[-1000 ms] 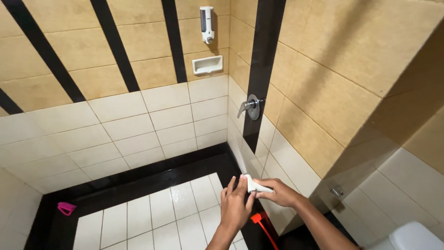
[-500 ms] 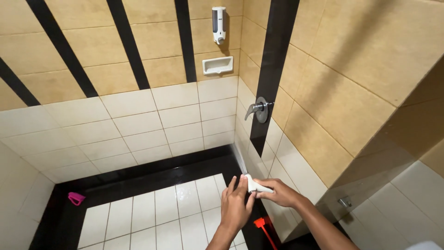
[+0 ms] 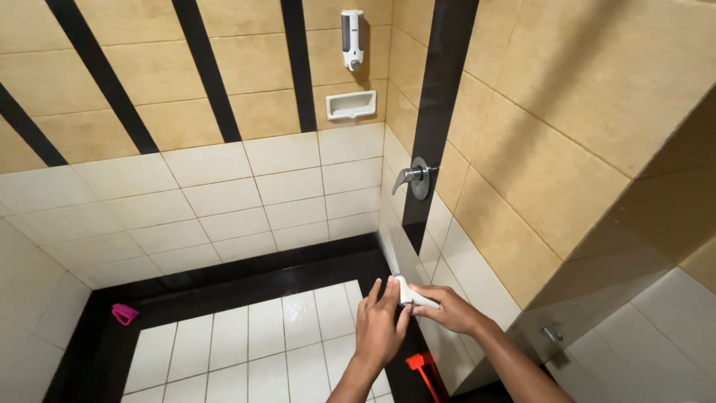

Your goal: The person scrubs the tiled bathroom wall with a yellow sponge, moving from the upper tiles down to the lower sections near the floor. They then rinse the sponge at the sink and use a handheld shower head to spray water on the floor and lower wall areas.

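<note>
- While I look down through the head camera, my right hand [image 3: 451, 312] is wrapped around a white spray nozzle [image 3: 412, 292], low by the right wall, near me.
- My left hand [image 3: 379, 328] has its fingers [image 3: 383, 292] extended and touching the nozzle's head, not clenched.
- Water [image 3: 389, 257] sprays from the nozzle up toward the wall tiles.
- Farther up the black stripe sits a chrome shower valve handle [image 3: 412, 177].
- Far wall: soap dispenser [image 3: 352, 39] above a white soap dish [image 3: 351, 105].
- On the floor, a pink object [image 3: 124, 313] lies far left; an orange tool [image 3: 422, 366] lies near, just below my hands.

Below the wall tap [image 3: 415, 177], the right hand [image 3: 450, 310] holds a white spray nozzle [image 3: 412, 292]; the left hand [image 3: 379, 330] touches its head.
</note>
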